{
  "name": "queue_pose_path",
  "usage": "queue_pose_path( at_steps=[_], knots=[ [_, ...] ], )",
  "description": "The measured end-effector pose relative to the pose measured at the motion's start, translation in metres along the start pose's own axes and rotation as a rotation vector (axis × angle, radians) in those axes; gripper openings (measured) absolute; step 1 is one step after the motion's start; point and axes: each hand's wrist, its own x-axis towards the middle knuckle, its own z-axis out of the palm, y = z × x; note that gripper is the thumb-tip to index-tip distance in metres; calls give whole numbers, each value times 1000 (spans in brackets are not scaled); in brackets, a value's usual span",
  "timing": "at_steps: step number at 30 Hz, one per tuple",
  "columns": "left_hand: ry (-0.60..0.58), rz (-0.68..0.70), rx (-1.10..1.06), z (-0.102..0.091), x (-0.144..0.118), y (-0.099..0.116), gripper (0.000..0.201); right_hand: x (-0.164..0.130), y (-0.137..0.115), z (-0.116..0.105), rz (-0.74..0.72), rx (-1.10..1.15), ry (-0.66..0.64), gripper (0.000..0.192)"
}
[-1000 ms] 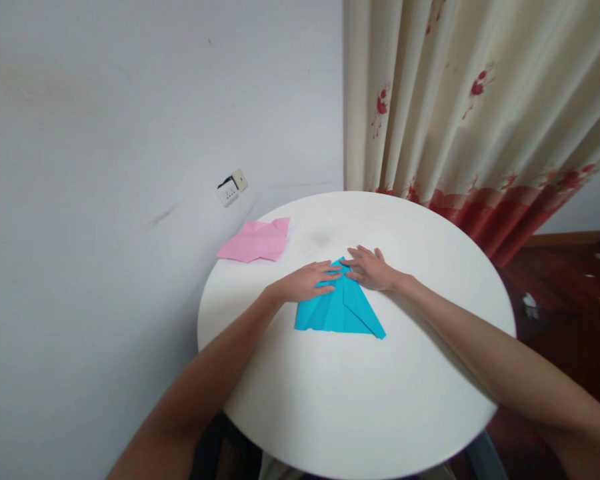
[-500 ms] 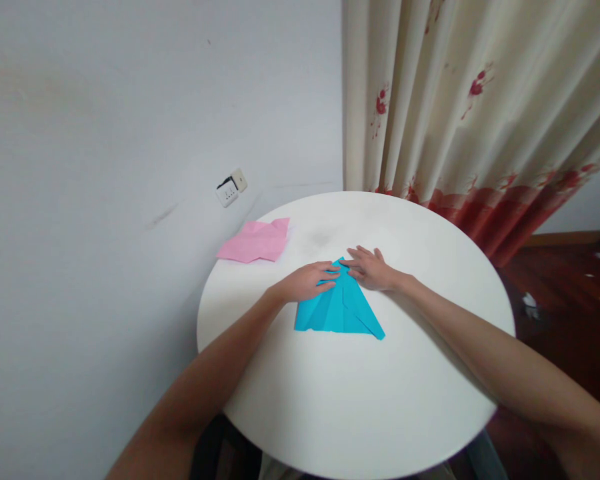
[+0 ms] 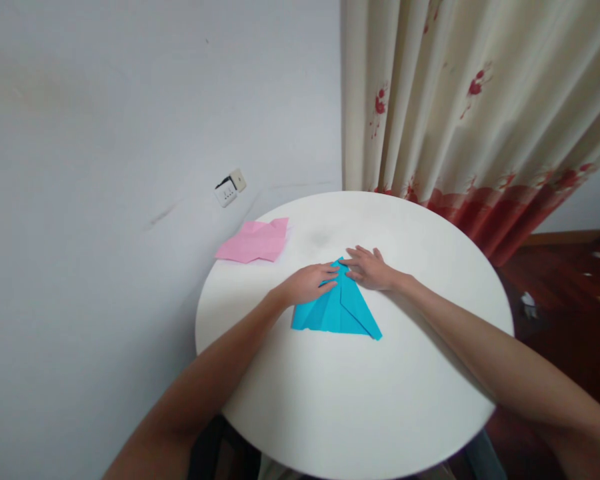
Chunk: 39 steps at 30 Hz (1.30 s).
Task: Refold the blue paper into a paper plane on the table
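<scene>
A sheet of blue paper (image 3: pixel 333 313), folded towards a point at its far end, lies flat on the white round table (image 3: pixel 350 400). Creases run down it, and a folded flap shows along its right side. My left hand (image 3: pixel 307 283) rests on the paper's upper left part, fingers stretched out and spread. At the tip and upper right edge lies my right hand (image 3: pixel 370 268), its fingers apart and the index finger touching the tip. Part of the paper's left edge is hidden under my left hand.
A creased pink paper sheet (image 3: pixel 255 241) lies at the table's far left edge. The wall with a socket (image 3: pixel 226 192) stands close on the left. A cream curtain with red flowers (image 3: pixel 430 100) hangs behind the table.
Both hands keep nearly the same places. The blue paper's right flap lies flatter, its edge showing more sharply, and the paper's lower end has shifted very slightly left.
</scene>
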Motion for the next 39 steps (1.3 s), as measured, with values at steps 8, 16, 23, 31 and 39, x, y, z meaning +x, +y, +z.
queue_pose_path(
  at_steps=[8, 16, 23, 31, 39],
  knots=[
    [-1, -30, 0, 0, 0, 5, 41, 1, 2, 1, -8, -4, 14, 52],
    [-5, -43, -5, -2, 1, 8, 42, 0, 3, 2, -8, 14, 36, 56],
    [7, -54, -26, -1, 1, 8, 42, 1, 3, 3, -5, 19, 45, 55],
    [-10, -47, -2, -1, 1, 8, 43, 2, 6, 6, 0, 21, 48, 56],
    [-18, 3, 12, -3, -1, 11, 41, 1, 3, 4, 6, 13, 40, 56]
  ],
)
